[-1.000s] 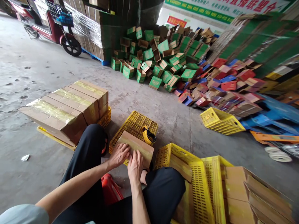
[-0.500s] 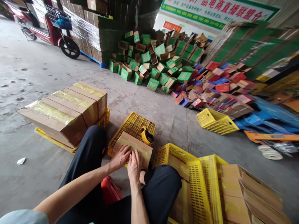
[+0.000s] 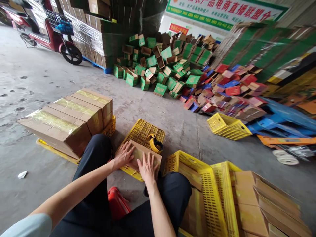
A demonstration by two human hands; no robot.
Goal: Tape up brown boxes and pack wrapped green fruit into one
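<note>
A taped cardboard box (image 3: pixel 137 157) lies on an upturned yellow plastic crate (image 3: pixel 140 130) between my knees. My left hand (image 3: pixel 124 154) rests on the left part of the box with its fingers spread. On the right part lies my right hand (image 3: pixel 148 168), its fingers also apart and flat on the cardboard. Just behind the box, on the crate, sits a yellow and black tape dispenser (image 3: pixel 156 144); neither hand touches it.
Taped boxes (image 3: pixel 71 113) sit on a yellow crate at left. At right stand yellow crates (image 3: pixel 214 194) and folded cardboard (image 3: pixel 274 200). Beyond are piled green boxes (image 3: pixel 160 89), red and blue boxes (image 3: pixel 233 90), a blue pallet jack (image 3: pixel 283 118) and a red scooter (image 3: pixel 50 36).
My hands, close together at the middle of the box before, have moved apart toward its two ends, and the fingers have spread. The box has tilted slightly or stayed nearly in place.
</note>
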